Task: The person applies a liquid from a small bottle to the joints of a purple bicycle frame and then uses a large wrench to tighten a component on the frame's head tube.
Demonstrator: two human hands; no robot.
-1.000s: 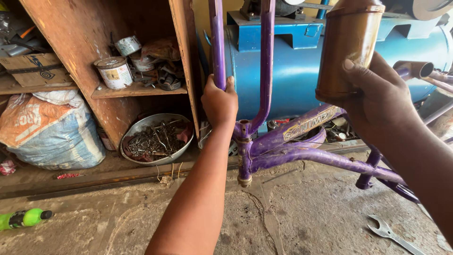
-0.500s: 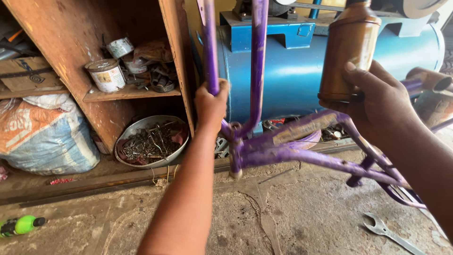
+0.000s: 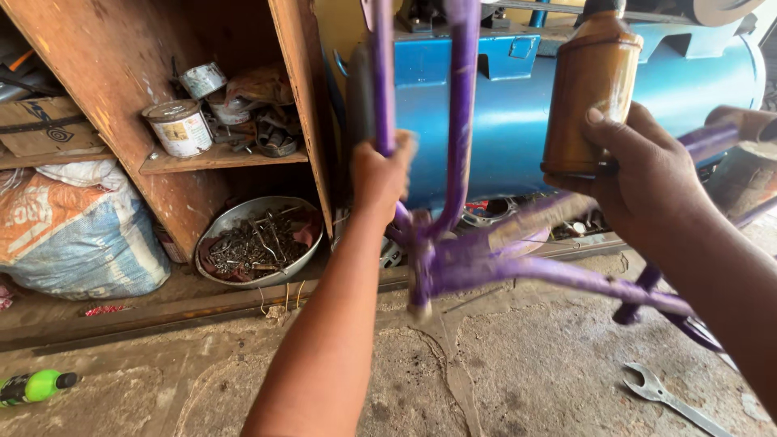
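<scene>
A purple bicycle frame (image 3: 518,267) stands upended in front of me, its two thin tubes rising out of the top of the view. My left hand (image 3: 379,174) is closed around the left tube. My right hand (image 3: 639,174) grips a rusty brown metal can (image 3: 589,89) with a dark cap, held upright above the frame's lower tubes. The frame looks blurred.
A blue metal tank (image 3: 518,105) stands behind the frame. Left of it, a wooden shelf (image 3: 218,158) holds paint tins and scrap, with a metal bowl of scrap parts (image 3: 259,239) below and a filled sack (image 3: 73,235) beside. A spanner (image 3: 668,396) and green bottle (image 3: 36,386) lie on the concrete floor.
The frame and my left hand have drifted slightly left in the view. The can in my right hand has stayed raised. The view has shifted a little to the right.
</scene>
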